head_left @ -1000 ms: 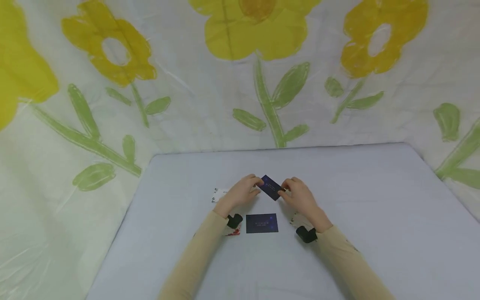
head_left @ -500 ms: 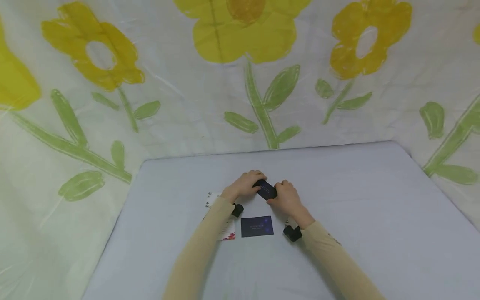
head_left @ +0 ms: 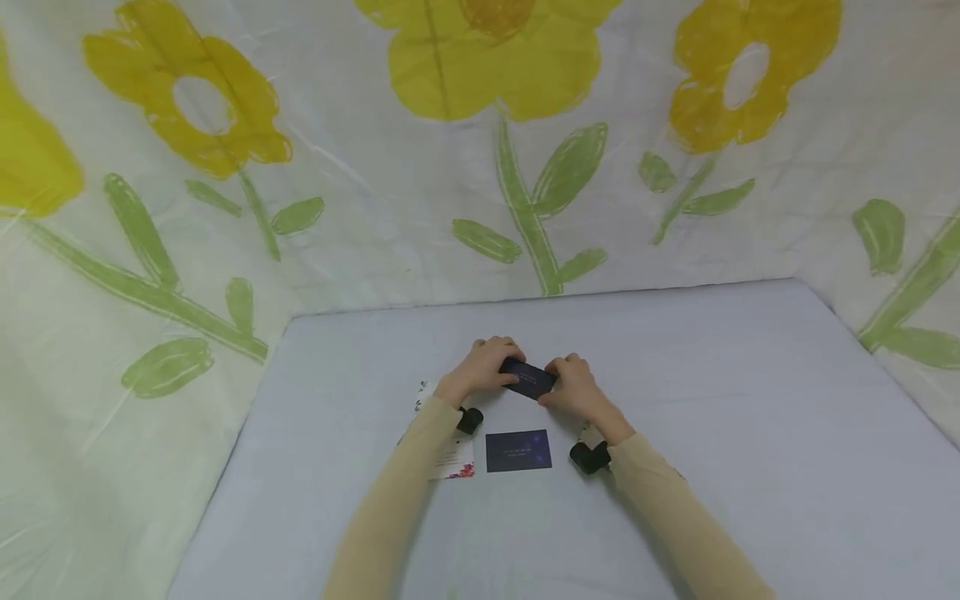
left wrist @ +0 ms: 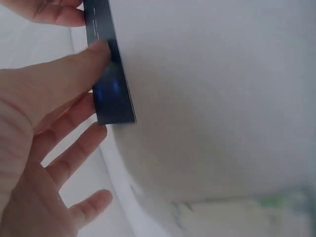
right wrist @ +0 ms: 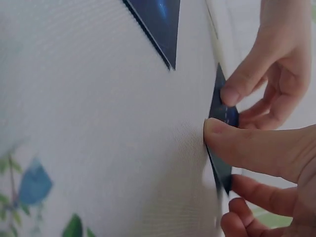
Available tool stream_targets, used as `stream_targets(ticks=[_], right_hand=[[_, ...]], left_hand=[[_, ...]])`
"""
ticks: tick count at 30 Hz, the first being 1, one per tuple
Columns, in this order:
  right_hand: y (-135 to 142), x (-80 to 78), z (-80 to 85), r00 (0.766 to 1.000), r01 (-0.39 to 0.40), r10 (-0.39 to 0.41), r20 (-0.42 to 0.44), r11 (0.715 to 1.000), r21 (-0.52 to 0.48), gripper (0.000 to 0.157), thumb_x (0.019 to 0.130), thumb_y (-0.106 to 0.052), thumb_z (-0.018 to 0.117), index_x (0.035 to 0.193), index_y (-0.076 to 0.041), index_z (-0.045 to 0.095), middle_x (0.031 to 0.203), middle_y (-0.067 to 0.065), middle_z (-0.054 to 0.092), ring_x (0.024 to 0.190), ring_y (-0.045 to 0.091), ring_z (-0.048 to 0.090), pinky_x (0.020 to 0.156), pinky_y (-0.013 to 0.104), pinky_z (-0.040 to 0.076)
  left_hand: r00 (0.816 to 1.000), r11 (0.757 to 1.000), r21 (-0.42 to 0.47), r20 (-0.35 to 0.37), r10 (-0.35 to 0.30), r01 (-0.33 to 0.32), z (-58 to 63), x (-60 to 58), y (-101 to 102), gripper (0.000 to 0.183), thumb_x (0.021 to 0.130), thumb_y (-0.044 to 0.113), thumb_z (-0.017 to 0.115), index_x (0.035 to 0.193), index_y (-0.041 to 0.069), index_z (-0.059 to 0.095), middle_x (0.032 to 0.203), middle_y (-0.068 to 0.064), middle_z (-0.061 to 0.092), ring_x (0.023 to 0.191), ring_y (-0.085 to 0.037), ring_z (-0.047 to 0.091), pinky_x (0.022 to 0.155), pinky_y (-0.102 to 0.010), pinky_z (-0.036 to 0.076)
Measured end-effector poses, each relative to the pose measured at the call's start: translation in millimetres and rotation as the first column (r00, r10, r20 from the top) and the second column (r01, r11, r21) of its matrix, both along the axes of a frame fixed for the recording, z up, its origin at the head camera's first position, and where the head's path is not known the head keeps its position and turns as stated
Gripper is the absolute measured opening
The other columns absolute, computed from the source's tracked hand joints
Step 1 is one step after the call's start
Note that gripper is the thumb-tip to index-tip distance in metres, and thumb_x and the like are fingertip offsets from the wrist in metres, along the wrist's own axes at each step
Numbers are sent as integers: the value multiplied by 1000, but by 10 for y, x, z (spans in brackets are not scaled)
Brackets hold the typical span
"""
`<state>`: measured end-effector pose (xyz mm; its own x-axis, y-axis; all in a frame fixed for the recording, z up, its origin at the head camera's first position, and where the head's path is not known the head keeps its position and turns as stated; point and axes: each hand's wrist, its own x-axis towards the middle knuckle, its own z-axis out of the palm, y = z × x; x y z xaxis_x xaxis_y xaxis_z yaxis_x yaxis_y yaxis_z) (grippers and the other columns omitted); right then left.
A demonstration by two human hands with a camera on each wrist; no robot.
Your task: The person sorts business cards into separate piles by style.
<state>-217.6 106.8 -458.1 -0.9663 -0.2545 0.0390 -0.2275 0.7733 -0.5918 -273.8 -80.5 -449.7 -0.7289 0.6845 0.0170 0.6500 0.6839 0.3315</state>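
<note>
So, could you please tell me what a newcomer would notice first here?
Probably the large yellow flowers on the pale sheet behind the table. Next, the dark card pinched by the left hand and right hand, then the similar card lying between the sleeves.

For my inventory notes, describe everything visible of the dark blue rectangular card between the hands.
The thin, dark blue rectangular card looks like stiff paper, printed with small pale text and brighter blue spots near its left end. It is held slantwise over the pale table, beyond a matching dark blue card. The left hand and right hand pinch opposite ends; whether it touches the table is unclear.
</note>
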Motion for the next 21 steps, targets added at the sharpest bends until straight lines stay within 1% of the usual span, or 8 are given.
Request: stream_targets(ticks=[3, 5, 9, 12, 14, 17, 19, 21], right_hand=[[3, -2, 15, 1000, -16, 15, -7, 998, -56, 45, 66, -14, 76, 102, 4, 55, 95, 17, 48, 89, 31, 42, 76, 42, 36], [-3, -2, 21, 1000, -24, 22, -13, 995, -98, 40, 68, -8, 73, 101, 3, 54, 95, 16, 50, 88, 30, 44, 77, 42, 37], [-30, 7, 13, 999, -33, 30, -16, 981, -192, 29, 74, 0, 65, 100, 1, 52, 94, 14, 57, 83, 24, 52, 74, 39, 41], [-51, 26, 1, 998, -31, 17, -57, 965, -261, 20, 78, 1, 62, 96, -1, 54, 89, 12, 60, 77, 21, 55, 69, 35, 43], [-58, 44, 16, 995, -35, 5, -101, 954, -299, 15, 80, -1, 62, 93, -1, 56, 84, 9, 60, 74, 20, 54, 65, 33, 43], [-54, 91, 90, 991, -46, -1, -136, 938, -342, 12, 80, -5, 63, 91, -2, 58, 78, 6, 59, 71, 18, 54, 62, 31, 43], [-44, 125, 145, 989, -59, 10, -145, 938, -342, 12, 79, -7, 64, 90, -2, 60, 76, 5, 59, 69, 17, 54, 60, 30, 42], [-36, 169, 191, 991, -69, 26, -131, 942, -329, 13, 78, -8, 66, 88, -3, 61, 75, 4, 58, 67, 16, 53, 59, 29, 42]], left_hand=[[1000, 995, 103, 22, 7, -9, -15, 8, -43, 32, 76, 21, 69, 104, 9, 60, 102, -3, 55, 94, -16, 50, 84, -34, 37], [999, 984, 179, 50, 9, -17, -21, 21, -74, 31, 75, 17, 71, 101, 6, 60, 97, -4, 55, 88, -16, 52, 81, -30, 40], [995, 946, 321, 105, 4, -38, -31, 73, -147, 24, 75, 7, 69, 96, 2, 61, 91, -7, 55, 82, -19, 53, 72, -27, 43], [993, 912, 407, 121, 4, -53, -35, 121, -194, 17, 77, 0, 65, 94, 1, 62, 89, -8, 57, 79, -20, 54, 65, -24, 45], [993, 887, 457, 115, 12, -64, -21, 164, -219, 15, 77, -2, 64, 92, 1, 63, 88, -8, 58, 78, -19, 55, 62, -22, 47], [993, 855, 512, 112, 33, -86, 48, 256, -253, 14, 76, -2, 65, 90, 1, 64, 87, -8, 60, 76, -18, 57, 63, -21, 47], [988, 837, 536, 148, 41, -115, 112, 334, -283, 13, 76, -1, 66, 89, 0, 64, 87, -8, 61, 76, -18, 57, 63, -21, 48], [980, 835, 532, 192, 45, -143, 174, 421, -317, 13, 76, 1, 66, 89, 0, 65, 88, -8, 62, 75, -18, 57, 64, -22, 48]])
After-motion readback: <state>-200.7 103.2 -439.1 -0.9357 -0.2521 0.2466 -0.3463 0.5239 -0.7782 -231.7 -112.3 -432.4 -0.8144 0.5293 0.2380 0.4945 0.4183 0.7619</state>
